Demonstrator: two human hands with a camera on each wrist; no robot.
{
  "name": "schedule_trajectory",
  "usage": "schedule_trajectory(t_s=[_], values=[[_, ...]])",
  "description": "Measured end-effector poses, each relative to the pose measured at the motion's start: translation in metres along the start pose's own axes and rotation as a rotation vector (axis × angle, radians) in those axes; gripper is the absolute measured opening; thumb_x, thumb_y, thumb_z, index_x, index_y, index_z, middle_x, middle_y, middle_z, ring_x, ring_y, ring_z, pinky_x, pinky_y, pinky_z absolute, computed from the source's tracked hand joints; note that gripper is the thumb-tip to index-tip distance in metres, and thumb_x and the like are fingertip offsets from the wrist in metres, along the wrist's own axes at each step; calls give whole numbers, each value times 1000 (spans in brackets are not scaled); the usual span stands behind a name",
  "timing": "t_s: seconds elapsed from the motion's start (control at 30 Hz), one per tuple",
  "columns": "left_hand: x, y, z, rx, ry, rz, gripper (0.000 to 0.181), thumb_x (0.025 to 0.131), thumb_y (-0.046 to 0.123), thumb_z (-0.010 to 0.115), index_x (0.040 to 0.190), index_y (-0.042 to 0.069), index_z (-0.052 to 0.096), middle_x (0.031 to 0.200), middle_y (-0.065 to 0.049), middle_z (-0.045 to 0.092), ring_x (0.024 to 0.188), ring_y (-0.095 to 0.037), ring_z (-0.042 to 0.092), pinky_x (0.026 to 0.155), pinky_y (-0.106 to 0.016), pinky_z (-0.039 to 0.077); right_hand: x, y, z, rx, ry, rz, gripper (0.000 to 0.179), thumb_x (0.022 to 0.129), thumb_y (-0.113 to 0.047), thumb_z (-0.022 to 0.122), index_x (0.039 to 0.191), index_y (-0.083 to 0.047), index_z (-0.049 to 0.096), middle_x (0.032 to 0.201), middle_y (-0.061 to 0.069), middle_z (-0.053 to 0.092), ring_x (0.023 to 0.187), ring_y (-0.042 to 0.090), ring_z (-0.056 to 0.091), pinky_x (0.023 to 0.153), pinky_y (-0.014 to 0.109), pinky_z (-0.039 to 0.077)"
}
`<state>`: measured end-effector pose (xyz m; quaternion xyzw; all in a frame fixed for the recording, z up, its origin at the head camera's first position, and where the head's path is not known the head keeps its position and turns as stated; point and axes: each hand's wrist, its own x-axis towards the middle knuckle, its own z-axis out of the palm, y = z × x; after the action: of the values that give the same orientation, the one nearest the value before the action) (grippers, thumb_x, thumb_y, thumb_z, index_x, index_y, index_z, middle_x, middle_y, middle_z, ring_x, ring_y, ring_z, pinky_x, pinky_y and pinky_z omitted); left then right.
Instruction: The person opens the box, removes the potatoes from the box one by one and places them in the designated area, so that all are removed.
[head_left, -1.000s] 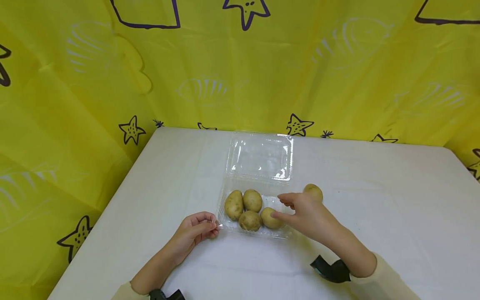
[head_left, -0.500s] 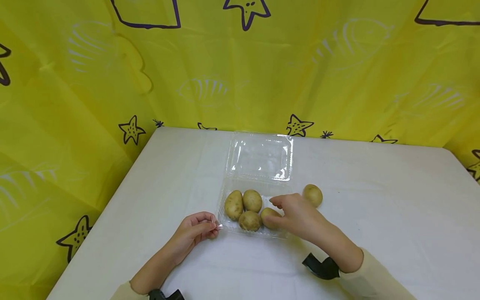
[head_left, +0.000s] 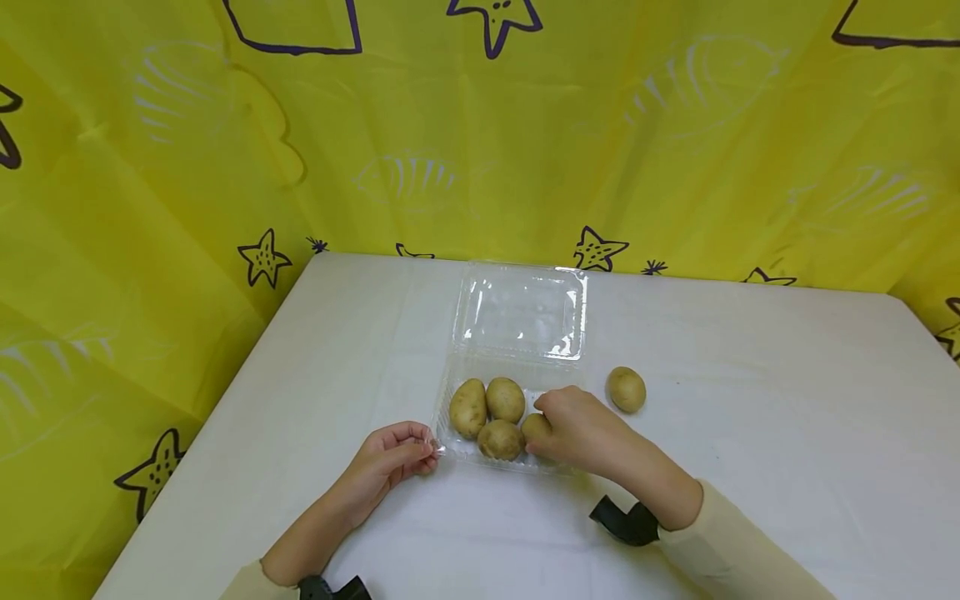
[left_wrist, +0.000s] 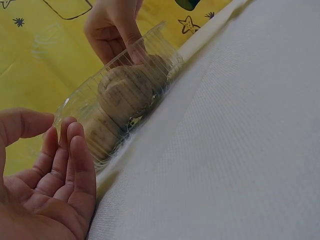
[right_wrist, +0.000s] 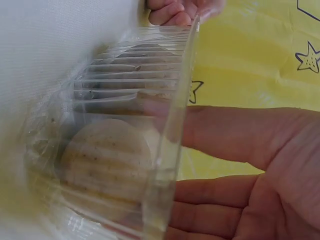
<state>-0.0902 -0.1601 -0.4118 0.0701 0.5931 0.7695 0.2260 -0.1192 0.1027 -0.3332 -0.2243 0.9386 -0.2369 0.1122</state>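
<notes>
A clear plastic clamshell container (head_left: 558,375) lies open on the table with several potatoes in its base. Pinched between thumb and fingers of my left hand (head_left: 397,454) is its near left corner. My right hand (head_left: 588,433) reaches over the right side and grips the rightmost potato (head_left: 536,428), partly covering it. In the right wrist view, the thumb and fingers lie on either side of that potato (right_wrist: 105,165), seen through the ribbed wall. Left of it sit an oblong potato (head_left: 468,408), a rounder one (head_left: 506,400) and a front one (head_left: 500,440).
Another potato (head_left: 626,389) rests on the white-covered table (head_left: 750,400), right of the container. The clear lid (head_left: 517,312) lies folded back towards the far edge. A yellow patterned cloth (head_left: 480,125) hangs behind the table and along its left side.
My right hand has moved left and down onto the rightmost potato, its fingers closing around it. The loose potato is now fully uncovered. My left hand stays at the container's corner.
</notes>
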Motion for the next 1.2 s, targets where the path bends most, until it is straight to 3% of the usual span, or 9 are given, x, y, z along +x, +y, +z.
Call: schedule_trajectory(t_s=[0.13, 0.37, 0.6, 0.83, 1.2], values=[[0, 0, 0, 5, -24, 23, 5, 90, 6, 53, 91, 2, 55, 89, -7, 60, 83, -13, 59, 77, -25, 49, 2, -2, 1, -31, -2, 19, 29, 67, -8, 73, 56, -11, 46, 55, -2, 40, 51, 12, 36, 46, 25, 32], [1, 1, 0, 7, -27, 31, 5, 91, 7, 53, 92, 2, 54, 89, -7, 60, 83, -13, 59, 77, -25, 49, 7, -4, 8, -85, -23, 53, 25, 74, -4, 55, 51, -13, 49, 51, -3, 46, 45, 12, 37, 42, 25, 32], [1, 2, 1, 0, -21, 25, 5, 90, 6, 52, 92, 1, 54, 89, -7, 60, 83, -13, 59, 76, -25, 49, 9, -5, 10, -132, -34, 33, 25, 70, -2, 62, 52, -12, 49, 52, -2, 46, 48, 13, 38, 44, 27, 36], [0, 2, 1, 6, -14, 13, 6, 90, 6, 53, 92, 1, 54, 89, -7, 60, 83, -13, 59, 76, -25, 49, 10, -6, 11, -122, -32, 63, 31, 58, 0, 75, 55, -9, 46, 52, -1, 41, 49, 14, 36, 44, 27, 35], [0, 2, 1, 0, 10, -18, 5, 89, 8, 55, 90, 3, 55, 87, -6, 60, 81, -13, 58, 75, -25, 50, 8, -9, 11, -103, -48, 95, 22, 58, 8, 61, 59, -7, 45, 55, 1, 40, 49, 14, 34, 42, 25, 30]])
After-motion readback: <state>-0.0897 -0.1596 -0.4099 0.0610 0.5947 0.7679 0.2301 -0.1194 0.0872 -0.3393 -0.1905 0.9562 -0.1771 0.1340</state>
